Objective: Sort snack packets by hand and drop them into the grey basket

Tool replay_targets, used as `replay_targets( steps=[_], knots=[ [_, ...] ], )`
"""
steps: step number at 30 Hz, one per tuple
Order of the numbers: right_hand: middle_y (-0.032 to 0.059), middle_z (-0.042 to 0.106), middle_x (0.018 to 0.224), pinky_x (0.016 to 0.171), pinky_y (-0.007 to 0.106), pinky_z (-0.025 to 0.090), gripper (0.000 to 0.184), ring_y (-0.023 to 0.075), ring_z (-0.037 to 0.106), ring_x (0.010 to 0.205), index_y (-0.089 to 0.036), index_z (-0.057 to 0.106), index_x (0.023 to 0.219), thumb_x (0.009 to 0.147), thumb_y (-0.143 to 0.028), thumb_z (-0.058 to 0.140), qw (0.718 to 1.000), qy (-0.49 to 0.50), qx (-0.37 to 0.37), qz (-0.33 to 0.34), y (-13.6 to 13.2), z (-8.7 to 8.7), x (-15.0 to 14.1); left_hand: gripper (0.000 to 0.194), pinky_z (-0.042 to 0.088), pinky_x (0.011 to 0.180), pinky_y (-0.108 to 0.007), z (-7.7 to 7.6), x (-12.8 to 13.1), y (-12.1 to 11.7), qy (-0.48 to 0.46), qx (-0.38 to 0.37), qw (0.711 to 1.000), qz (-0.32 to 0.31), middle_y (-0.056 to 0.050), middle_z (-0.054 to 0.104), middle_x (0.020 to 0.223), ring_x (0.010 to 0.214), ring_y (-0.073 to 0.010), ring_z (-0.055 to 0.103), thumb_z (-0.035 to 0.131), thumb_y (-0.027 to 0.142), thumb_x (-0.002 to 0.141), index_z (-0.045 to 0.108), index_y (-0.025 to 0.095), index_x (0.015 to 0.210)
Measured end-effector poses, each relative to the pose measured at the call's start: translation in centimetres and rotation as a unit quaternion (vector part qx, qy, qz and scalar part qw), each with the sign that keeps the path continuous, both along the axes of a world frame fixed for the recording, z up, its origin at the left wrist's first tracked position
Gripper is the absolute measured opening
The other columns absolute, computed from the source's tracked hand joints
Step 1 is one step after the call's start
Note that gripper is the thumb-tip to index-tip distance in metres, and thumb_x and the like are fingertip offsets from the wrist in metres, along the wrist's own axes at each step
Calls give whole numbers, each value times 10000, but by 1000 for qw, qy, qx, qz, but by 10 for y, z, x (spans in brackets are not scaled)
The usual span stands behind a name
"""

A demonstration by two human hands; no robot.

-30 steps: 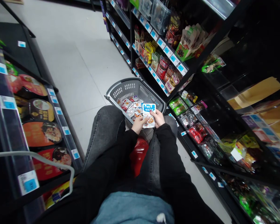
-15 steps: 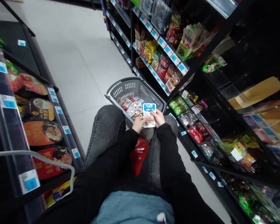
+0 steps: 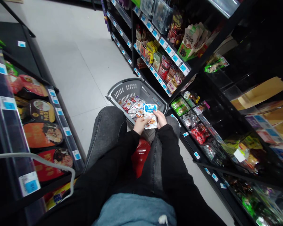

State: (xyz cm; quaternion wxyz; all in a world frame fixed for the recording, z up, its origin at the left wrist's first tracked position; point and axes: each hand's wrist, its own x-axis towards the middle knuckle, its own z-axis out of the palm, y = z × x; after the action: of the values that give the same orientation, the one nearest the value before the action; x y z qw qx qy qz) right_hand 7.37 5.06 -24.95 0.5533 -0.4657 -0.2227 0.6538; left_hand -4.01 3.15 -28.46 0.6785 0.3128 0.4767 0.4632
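Between my two hands is a small white and blue snack packet (image 3: pixel 151 116), its printed front facing me. My left hand (image 3: pixel 140 125) grips its left side, the thumb lying on the front. My right hand (image 3: pixel 160 119) pinches the right edge, with its fingers near the upper corner. Just beyond my knees stands a grey shopping basket (image 3: pixel 127 88) on the floor. Several loose snack packets (image 3: pixel 133 106), white with red and blue print, lie in its bottom. The held packet and my hands cover part of the basket's near side.
A shelf of boxed instant foods (image 3: pixel 41 135) runs close on my left, with a pale cable (image 3: pixel 33 154) crossing in front. On the right are black racks of bagged snacks (image 3: pixel 165 67) and low bins of packets (image 3: pixel 199 133). Tiled floor (image 3: pixel 85 62) stretches ahead. Something red (image 3: pixel 141 157) is beneath me.
My right hand's fingers have shifted slightly on the packet's upper right edge, and the packet has tilted a little. The basket and my left hand look the same.
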Motion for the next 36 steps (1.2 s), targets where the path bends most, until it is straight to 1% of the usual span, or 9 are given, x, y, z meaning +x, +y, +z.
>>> replay_targets(
  steps=[4, 8, 10, 14, 19, 22, 25, 29, 36],
  knots=[
    [43, 668, 712, 772, 323, 551, 126, 238, 656, 827, -131, 620, 744, 730, -210, 717, 1000, 7, 2, -4, 1, -2, 1, 445, 490, 632, -333, -3, 3, 0, -14, -4, 1000, -7, -69, 648, 572, 708, -260, 651, 802, 470, 466, 661, 94, 656],
    [52, 675, 747, 803, 332, 547, 136, 243, 650, 877, -131, 623, 764, 739, -216, 727, 1000, 4, 7, -3, 2, -5, 2, 522, 515, 707, -380, -4, 6, 1, -76, -14, 997, -7, -103, 689, 684, 815, -291, 663, 768, 535, 498, 668, 88, 747],
    [56, 676, 751, 809, 341, 547, 144, 250, 648, 885, -130, 624, 769, 741, -218, 734, 1000, 6, 6, -2, 2, -6, 3, 527, 519, 739, -399, -5, 7, 1, -104, -25, 994, 0, -113, 699, 713, 849, -301, 664, 771, 539, 496, 665, 89, 747],
    [55, 671, 726, 800, 354, 554, 140, 257, 652, 867, -128, 624, 771, 742, -207, 736, 1000, 13, 4, -2, 2, -5, 3, 466, 522, 786, -419, -7, 8, 3, -130, -50, 990, 20, -130, 713, 759, 883, -308, 665, 773, 511, 527, 658, 97, 708],
    [52, 669, 717, 792, 351, 556, 138, 251, 656, 848, -128, 620, 767, 743, -202, 734, 1000, 13, 2, -5, 2, -5, 3, 339, 523, 833, -423, -6, 9, 3, -151, -67, 986, 31, -136, 720, 809, 922, -297, 663, 704, 426, 679, 659, 97, 743],
    [50, 666, 711, 793, 342, 553, 136, 246, 656, 843, -126, 618, 766, 740, -195, 732, 1000, 10, 1, -6, 2, -5, 3, 290, 520, 853, -432, -7, 9, 3, -158, -73, 984, 36, -146, 719, 838, 949, -299, 657, 660, 374, 740, 659, 86, 777],
    [47, 663, 701, 789, 333, 551, 115, 242, 656, 837, -126, 618, 761, 737, -171, 721, 1000, 11, -6, -8, 1, -4, 2, 274, 512, 872, -440, -7, 9, 4, -160, -76, 983, 42, -152, 720, 845, 958, -301, 656, 648, 354, 756, 656, 82, 783],
    [46, 656, 678, 782, 324, 550, 81, 241, 658, 827, -125, 610, 724, 743, -133, 689, 1000, 15, -18, -17, 0, 2, 0, 295, 502, 892, -440, -6, 9, 3, -160, -73, 984, 41, -162, 719, 849, 966, -302, 655, 661, 370, 747, 657, 78, 784],
    [47, 652, 663, 784, 322, 553, 77, 244, 655, 843, -127, 595, 700, 752, -84, 631, 998, 32, -37, -25, -1, 12, -3, 288, 516, 876, -417, -3, 9, 2, -155, -71, 984, 45, -133, 725, 826, 945, -287, 664, 662, 374, 746, 663, 89, 785]
  ],
)
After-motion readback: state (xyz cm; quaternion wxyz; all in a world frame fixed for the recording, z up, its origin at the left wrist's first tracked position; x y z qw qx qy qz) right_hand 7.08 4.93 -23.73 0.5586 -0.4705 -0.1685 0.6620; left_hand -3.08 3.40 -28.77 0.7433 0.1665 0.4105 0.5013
